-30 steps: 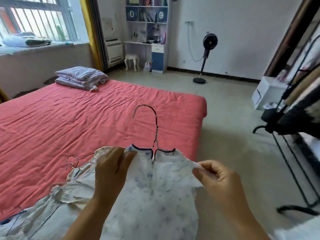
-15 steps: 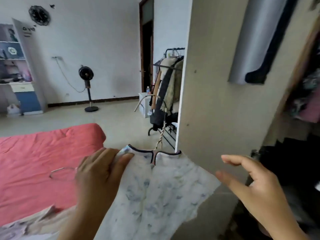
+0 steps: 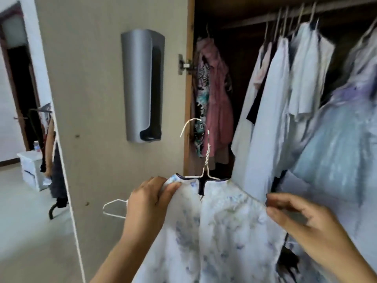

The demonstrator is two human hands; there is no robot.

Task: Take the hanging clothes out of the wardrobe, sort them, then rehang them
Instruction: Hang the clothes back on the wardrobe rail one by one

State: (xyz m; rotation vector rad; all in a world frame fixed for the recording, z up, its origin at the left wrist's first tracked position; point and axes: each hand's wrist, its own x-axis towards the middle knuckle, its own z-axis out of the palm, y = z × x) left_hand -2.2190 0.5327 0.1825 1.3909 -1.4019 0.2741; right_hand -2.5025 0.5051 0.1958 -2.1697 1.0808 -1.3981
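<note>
A person faces the open wardrobe (image 3: 188,99), left hand (image 3: 150,203) gripping one shoulder of a flowered dress (image 3: 214,231) on its hanger (image 3: 205,160), right hand (image 3: 306,225) pinching the other shoulder; rehanging seems underway, the hook next needing the rail (image 3: 265,16)

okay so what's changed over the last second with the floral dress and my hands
You turned from the bed to the open wardrobe, carrying the floral dress on its wire hanger. The right hand let go of the dress's shoulder midway and now pinches it again. The left hand kept gripping the other shoulder and a spare hanger.
</note>
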